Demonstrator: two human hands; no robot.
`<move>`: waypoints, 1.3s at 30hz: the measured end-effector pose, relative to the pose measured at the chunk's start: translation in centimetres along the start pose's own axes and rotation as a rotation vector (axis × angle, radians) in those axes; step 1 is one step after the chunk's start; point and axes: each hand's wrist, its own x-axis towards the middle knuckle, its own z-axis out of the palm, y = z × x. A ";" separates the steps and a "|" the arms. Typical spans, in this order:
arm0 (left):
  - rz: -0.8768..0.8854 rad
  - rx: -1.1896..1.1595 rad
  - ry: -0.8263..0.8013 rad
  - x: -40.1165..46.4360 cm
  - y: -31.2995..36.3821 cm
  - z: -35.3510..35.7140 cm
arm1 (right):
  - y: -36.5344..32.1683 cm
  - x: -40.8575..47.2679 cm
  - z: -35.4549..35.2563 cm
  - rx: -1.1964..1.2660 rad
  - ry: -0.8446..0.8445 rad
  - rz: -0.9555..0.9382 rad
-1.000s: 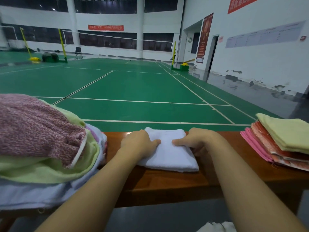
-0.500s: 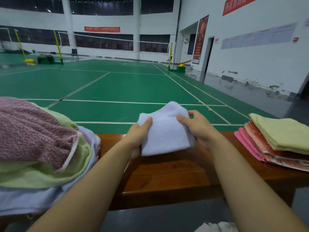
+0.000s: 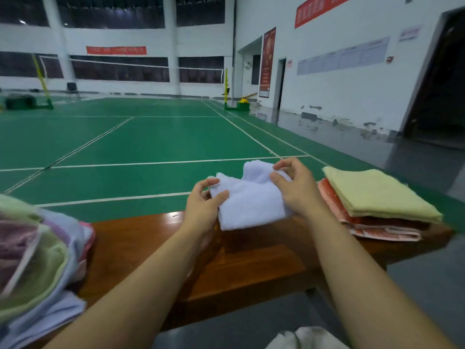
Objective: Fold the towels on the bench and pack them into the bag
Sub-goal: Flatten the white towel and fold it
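Your glossy wooden counter (image 3: 151, 248) spans the lower frame before a green court floor (image 3: 141, 142); both hands' grip, left hand (image 3: 201, 210) and right hand (image 3: 297, 190), pinches the white towel (image 3: 249, 205).

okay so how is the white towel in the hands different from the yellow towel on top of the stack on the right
The white towel is held up off the bench, pinched by the left hand and right hand; the yellow towel lies untouched on top of the folded stack. The white towel is rumpled, with one corner raised, while the yellow towel lies flat and squared. They differ in colour. Both are folded terry cloth.
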 end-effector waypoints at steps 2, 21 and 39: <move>0.052 0.045 -0.069 0.8 0.4 3.1 | -0.3 0.4 -2.9 -0.017 0.047 -0.049; 0.357 1.268 -0.670 5.2 -9.1 27.1 | 9.6 6.6 -21.5 -0.899 -0.329 0.234; 0.373 1.304 -0.456 5.0 -0.9 17.3 | 4.0 4.7 -15.1 -0.821 -0.236 -0.068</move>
